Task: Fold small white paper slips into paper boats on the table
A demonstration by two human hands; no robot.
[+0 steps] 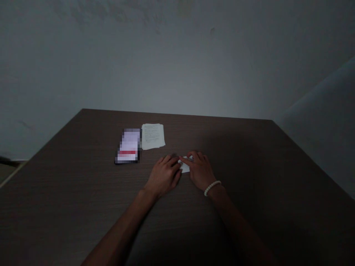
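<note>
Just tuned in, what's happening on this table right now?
A person has both hands on a small white piece of paper at the middle of a dark wooden table. The left hand and right hand press it flat. Farther back lie a phone and a printed sheet, untouched.

Matt dark wood-grain table [249, 177], white paper sheet [153, 136], white beaded bracelet [212, 187].
</note>
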